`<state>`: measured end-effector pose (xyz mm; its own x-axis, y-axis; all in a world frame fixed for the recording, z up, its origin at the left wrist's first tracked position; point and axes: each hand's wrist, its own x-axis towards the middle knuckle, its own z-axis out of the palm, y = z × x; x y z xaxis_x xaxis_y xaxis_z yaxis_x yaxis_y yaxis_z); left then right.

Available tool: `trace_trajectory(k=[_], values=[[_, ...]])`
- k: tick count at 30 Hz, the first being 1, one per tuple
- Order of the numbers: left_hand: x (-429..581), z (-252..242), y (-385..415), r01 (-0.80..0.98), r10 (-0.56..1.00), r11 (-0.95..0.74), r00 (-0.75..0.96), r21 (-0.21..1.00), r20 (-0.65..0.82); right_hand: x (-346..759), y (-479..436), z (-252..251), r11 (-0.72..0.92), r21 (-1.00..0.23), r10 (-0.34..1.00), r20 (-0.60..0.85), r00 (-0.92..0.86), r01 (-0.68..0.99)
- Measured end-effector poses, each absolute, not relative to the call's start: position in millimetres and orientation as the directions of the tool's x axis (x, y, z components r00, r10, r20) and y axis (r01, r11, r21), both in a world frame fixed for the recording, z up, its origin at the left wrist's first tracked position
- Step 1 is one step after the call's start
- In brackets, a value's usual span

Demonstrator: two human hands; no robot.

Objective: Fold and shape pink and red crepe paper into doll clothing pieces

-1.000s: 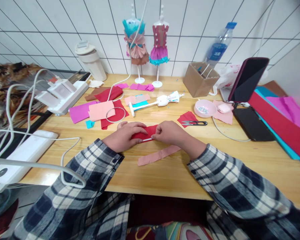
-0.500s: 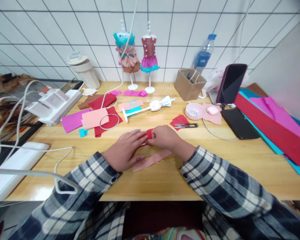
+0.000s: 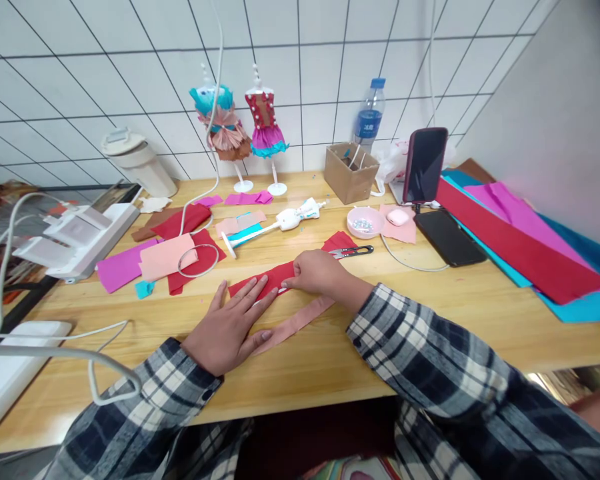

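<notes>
A strip of red crepe paper [image 3: 281,272] lies on the table in front of me, with a narrow white band along its near edge. Flat across its left part rests my left hand [image 3: 227,333], fingers spread. My right hand [image 3: 316,275] is closed at the paper's near edge, thumb and finger pinched by the white band; the fingers partly hide what is between them. Just below both hands runs a pale pink paper strip [image 3: 300,321], its left end by my left thumb. Thread snips [image 3: 355,251] lie beyond my right hand on red scraps [image 3: 339,240].
A white mannequin [image 3: 290,219] lies behind the hands; two dressed ones [image 3: 265,123] stand at the wall. A pink bead bowl [image 3: 364,223], cardboard box [image 3: 350,175] and phone [image 3: 425,167] are right of them. White cables [image 3: 111,360] loop at left. Colored paper sheets [image 3: 520,247] lie at far right.
My left hand has opened out flat and more of the red paper shows. The right hand still pinches near its edge. The whole view has turned a little to the right.
</notes>
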<state>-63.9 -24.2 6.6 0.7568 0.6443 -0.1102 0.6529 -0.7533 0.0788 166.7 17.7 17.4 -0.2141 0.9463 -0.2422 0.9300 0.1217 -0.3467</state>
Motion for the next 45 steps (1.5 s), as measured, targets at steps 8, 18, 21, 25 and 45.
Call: trace_trajectory(k=[8, 18, 21, 25, 45], values=[[-64, 6, -25, 0.666, 0.660, -0.744, 0.745, 0.053, -0.100, 170, 14, 21, 0.090, -0.361, 0.965, -0.199, -0.171, 0.928], [-68, 7, -22, 0.644, 0.643, -0.763, 0.765, 0.051, -0.051, 168, 9, 22, 0.203, -0.436, 0.975, 0.011, -0.221, 0.877], [-69, 9, -19, 0.666, 0.668, -0.742, 0.744, 0.073, 0.010, 166, 8, 13, 0.273, -0.473, 0.960, 0.073, -0.272, 0.838], [-75, 11, -12, 0.739, 0.761, -0.648, 0.628, 0.184, 0.159, 164, 8, 14, 0.277, -0.542, 0.949, 0.023, -0.315, 0.794], [-20, 36, 21, 0.164, 0.608, 0.524, 0.615, 0.836, -0.502, 235, -10, 50, 0.029, -0.940, 0.952, -0.078, -0.295, 0.341]])
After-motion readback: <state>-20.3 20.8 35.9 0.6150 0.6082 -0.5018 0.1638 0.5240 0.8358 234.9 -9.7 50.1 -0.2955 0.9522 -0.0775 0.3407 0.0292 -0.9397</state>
